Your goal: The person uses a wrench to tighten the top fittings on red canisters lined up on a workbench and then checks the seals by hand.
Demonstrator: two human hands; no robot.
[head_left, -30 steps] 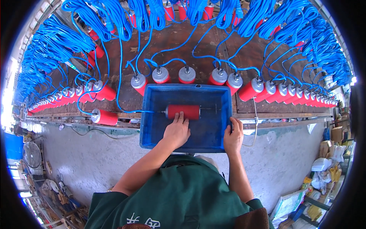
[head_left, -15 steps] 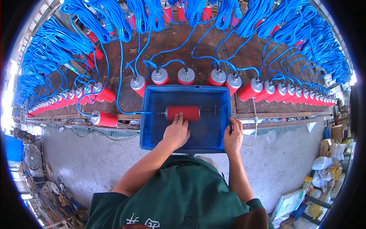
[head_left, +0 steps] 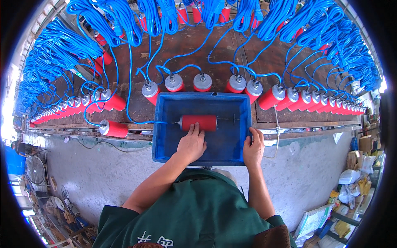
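Note:
A blue rectangular plastic tray (head_left: 157, 142) stands in front of me at the table's near edge. Inside it lies a red cylinder (head_left: 209, 122) on its side, its blue cable running out over the tray's left wall. The dark, hazy inside looks like water, though I cannot be certain. My left hand (head_left: 192, 144) reaches over the near rim, its outstretched fingers resting on the cylinder's near side without wrapping round it. At the tray's right side, my right hand (head_left: 253, 149) has its thumb and curled fingers on the rim.
Similar red cylinders with grey end caps (head_left: 202, 82) line the brown table (head_left: 186, 49). Coiled blue cables (head_left: 264, 20) hang beyond them. One cylinder (head_left: 113, 128) lies left of the tray. A thin pipe with a fitting (head_left: 277, 130) hangs at the right. Boxes and bags (head_left: 349, 177) stand far right.
The view and the tray shift very slightly; both hands keep their places on the cylinder and the rim.

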